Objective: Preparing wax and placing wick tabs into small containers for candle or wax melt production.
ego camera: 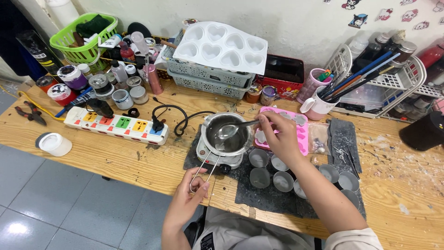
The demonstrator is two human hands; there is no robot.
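Single head-worn view, looking steeply down, close over wooden workbench, probably facing wall

Pot on burner, power strip left, cups right.

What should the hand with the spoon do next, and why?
Probably lift the spoon slowly and level toward the pink mould. The right hand holds the spoon with its bowl down in the metal pot, the left hand steadies the wire handle, and the mould sits right beside the pot.

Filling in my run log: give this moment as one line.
left hand: holds wire handle | right hand: spoon in metal melting pot | pot on small hotplate
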